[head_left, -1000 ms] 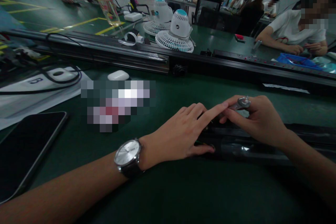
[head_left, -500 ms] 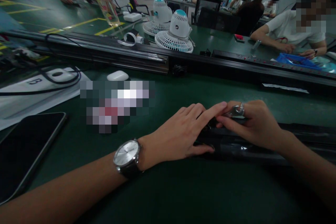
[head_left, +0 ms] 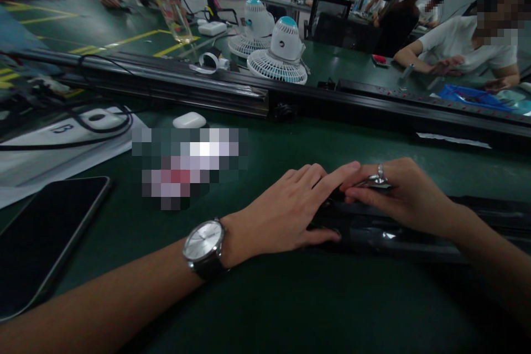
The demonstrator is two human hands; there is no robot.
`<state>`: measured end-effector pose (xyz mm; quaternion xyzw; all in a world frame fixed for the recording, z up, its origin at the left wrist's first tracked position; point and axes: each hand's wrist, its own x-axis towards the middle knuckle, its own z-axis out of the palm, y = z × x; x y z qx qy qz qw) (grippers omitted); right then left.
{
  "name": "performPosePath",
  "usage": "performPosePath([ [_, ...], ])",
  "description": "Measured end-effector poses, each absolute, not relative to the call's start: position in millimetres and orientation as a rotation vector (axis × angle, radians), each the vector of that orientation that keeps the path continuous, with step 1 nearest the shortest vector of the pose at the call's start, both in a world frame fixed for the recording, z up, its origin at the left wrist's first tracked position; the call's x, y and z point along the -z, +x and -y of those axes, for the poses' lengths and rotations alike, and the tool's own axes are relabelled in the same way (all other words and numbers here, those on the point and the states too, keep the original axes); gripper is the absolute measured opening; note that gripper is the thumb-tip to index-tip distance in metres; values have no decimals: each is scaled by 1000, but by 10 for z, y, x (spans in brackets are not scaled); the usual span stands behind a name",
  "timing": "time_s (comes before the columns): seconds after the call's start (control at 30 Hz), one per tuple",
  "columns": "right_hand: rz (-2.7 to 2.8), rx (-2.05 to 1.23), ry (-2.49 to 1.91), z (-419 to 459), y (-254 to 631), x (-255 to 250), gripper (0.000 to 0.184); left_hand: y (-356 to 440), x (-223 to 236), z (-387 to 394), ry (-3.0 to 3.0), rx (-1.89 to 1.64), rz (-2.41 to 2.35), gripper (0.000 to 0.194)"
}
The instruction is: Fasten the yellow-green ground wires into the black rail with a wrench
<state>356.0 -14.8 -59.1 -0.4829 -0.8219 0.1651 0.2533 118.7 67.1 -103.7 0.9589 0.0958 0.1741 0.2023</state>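
My left hand (head_left: 286, 210), a watch on its wrist, grips the end of a long black bar (head_left: 385, 235) lying on the table. Its thumb presses the near side, its index finger reaches out over the top, and the other fingertips are hidden behind. My right hand (head_left: 404, 193) is closed, pinching a small silver wrench (head_left: 375, 180) between thumb and index finger. The wrench lies close above the bar, touching or nearly touching my left index finger. What its far end meets is covered by my fingers.
A phone (head_left: 50, 238), papers (head_left: 45, 146) with a black cable, and a white earbud case (head_left: 189, 120) lie to the left. A metal rail (head_left: 232, 97) crosses behind. Beyond it stand two white fans (head_left: 286, 47), a blue tray (head_left: 473, 98) and a seated person (head_left: 460, 44).
My right hand has turned the wrench slightly, and its head has dropped down and a little left. My left hand stays in place. The person opposite has moved their hands.
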Motion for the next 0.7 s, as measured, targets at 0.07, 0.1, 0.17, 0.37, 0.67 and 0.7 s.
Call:
performPosePath([
  [0.07, 2239, -453, -1326, 149, 3576, 593, 10, 1187, 1035, -665, 2678, -482, -269, 111],
  [0.1, 2238, -456, -1332, 149, 3584, 594, 11, 1187, 1033, -661, 2678, -478, -271, 110],
  [0.17, 2226, -496, -1339, 146, 3601, 593, 14, 1185, 1029, -654, 2677, -459, -281, 109],
  [0.37, 2124, -741, -1438, 126, 3618, 570, 15, 1179, 1018, -650, 2681, -447, -289, 110],
  [0.67, 2078, -820, -1447, 120, 3569, 588, 8, 1183, 1029, -662, 2689, -466, -274, 109],
  [0.7, 2081, -816, -1441, 119, 3566, 590, 8, 1184, 1025, -662, 2689, -465, -274, 109],
])
